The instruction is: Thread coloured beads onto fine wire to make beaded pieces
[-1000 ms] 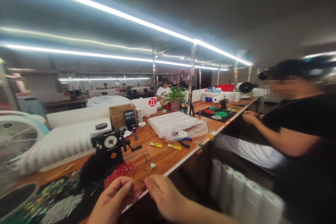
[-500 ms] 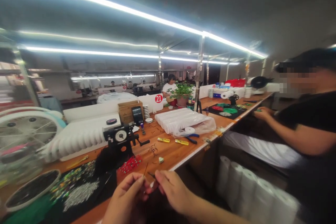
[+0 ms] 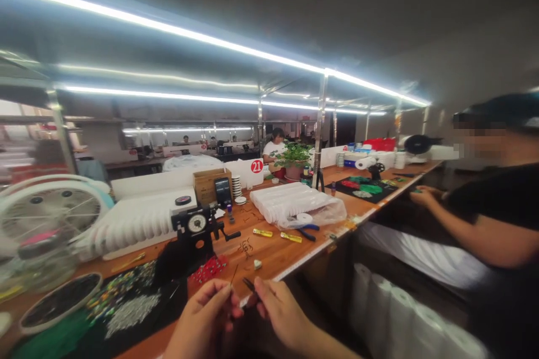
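Observation:
Close together at the table's near edge, both my hands work low in the head view. My left hand (image 3: pixel 210 311) is closed, pinching a thin dark needle-like rod (image 3: pixel 234 274) that points up. Pressed between thumb and fingers, a small dark-tipped tool (image 3: pixel 248 284) sticks out of my right hand (image 3: pixel 280 311); its kind is not clear. Between the fingertips shows a small whitish piece (image 3: pixel 243 303), too small to name. A pile of red pieces (image 3: pixel 210 269) lies just beyond my left hand. Further right is a small pale lump (image 3: pixel 257 264).
A black hand-cranked device with a dial (image 3: pixel 197 223) stands beyond the red pile. Silver pieces (image 3: pixel 132 314) and a bowl (image 3: pixel 63 303) are at left. Two yellow-handled tools (image 3: pixel 290 238), blue-handled pliers (image 3: pixel 309 231) and wrapped white rolls (image 3: pixel 286 202) lie further back. A co-worker (image 3: pixel 497 202) sits at right.
The view has tilted slightly, so the table's contents appear a little lower. My right hand has shifted slightly to the right, away from the left. Both keep their hold.

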`<state>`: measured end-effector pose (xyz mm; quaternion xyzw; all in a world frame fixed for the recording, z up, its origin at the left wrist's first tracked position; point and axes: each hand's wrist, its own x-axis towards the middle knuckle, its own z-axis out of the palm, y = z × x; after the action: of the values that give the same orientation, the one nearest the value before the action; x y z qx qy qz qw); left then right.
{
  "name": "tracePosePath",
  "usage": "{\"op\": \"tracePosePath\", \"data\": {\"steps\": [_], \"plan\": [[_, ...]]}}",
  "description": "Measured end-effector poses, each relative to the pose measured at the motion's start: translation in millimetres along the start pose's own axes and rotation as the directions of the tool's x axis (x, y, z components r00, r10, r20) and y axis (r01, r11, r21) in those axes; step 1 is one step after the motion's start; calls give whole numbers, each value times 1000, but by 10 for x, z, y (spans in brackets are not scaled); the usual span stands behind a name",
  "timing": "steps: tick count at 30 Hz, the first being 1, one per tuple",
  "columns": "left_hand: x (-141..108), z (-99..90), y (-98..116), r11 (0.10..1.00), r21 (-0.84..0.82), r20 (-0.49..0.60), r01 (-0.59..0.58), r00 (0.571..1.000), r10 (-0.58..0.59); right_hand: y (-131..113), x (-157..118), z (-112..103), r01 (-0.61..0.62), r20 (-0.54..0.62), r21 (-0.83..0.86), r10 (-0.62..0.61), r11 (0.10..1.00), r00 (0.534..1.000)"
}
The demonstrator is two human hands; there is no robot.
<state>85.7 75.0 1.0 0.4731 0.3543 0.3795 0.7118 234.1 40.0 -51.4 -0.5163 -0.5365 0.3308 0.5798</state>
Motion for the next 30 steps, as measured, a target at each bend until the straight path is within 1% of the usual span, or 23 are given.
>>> {"op": "tracePosePath", "data": {"steps": [4, 10, 14, 18, 23, 30], "plan": [[5, 6, 97, 993, 89, 21, -74, 997, 73, 3, 7, 31, -3, 6, 29, 3, 1000, 1000], [5, 47, 85, 988, 96, 59, -118, 992, 113, -26, -3, -8, 30, -5, -68, -30, 997, 1000], [31, 94, 84, 986, 118, 53, -119, 992, 113, -106, -9, -68, 60, 14, -123, -58, 991, 998], [88, 154, 111, 987, 112, 52, -115, 993, 109, -173, 2, -125, 72, -3, -132, -73, 989, 997], [194, 223, 126, 986, 111, 70, -125, 991, 117, -184, 12, -222, 79, -40, -135, -85, 988, 996], [304, 343, 120, 989, 103, 45, -110, 993, 106, -186, 25, -383, 107, -92, -185, -126, 977, 988]]}}
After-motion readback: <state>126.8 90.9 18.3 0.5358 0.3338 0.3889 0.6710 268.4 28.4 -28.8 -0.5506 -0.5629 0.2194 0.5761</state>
